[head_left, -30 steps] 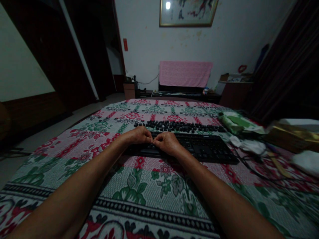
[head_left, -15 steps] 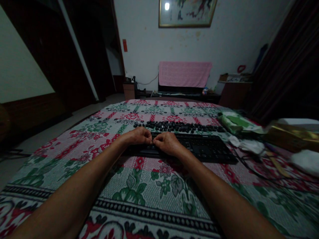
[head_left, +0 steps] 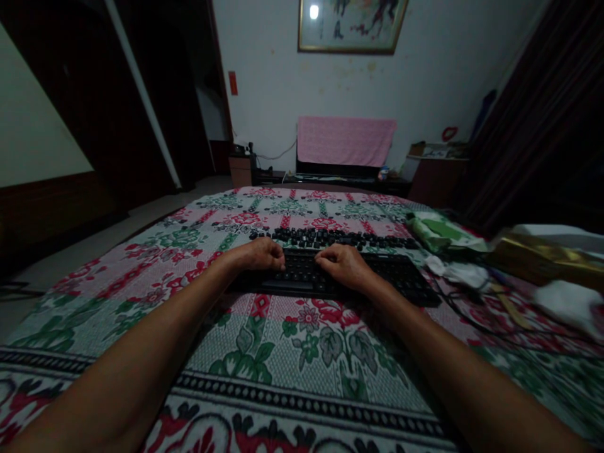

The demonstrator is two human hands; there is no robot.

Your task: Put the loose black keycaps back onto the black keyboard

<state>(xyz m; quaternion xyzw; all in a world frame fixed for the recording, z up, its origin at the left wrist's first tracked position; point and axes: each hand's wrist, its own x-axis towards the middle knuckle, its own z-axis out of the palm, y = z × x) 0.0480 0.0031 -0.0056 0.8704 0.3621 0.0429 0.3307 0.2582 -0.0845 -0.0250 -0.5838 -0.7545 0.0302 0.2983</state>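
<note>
A black keyboard (head_left: 409,280) lies across the patterned tablecloth with both my hands over it. My left hand (head_left: 263,254) is at its left end, fingers curled and pinched together; anything between them is too small or dark to see. Over the middle of the keyboard is my right hand (head_left: 344,265), thumb and fingertips closed in a pinch pointing left. Whether it holds anything I cannot make out. Between the hands, rows of key positions show. Just behind the keyboard, many loose black keycaps (head_left: 340,238) lie in a long scattered band.
On the right lie a green-and-white tissue pack (head_left: 438,230), crumpled white tissue (head_left: 465,275), a golden box (head_left: 542,259), a white plastic bag (head_left: 566,303) and a thin flat wooden-looking strip (head_left: 512,308). A black cable (head_left: 467,319) runs right from the keyboard. The floral tablecloth (head_left: 302,352) covers the table.
My right hand has moved right, away from my left hand, uncovering keys between them. My left hand stays nearly in place. The view has shifted slightly.
</note>
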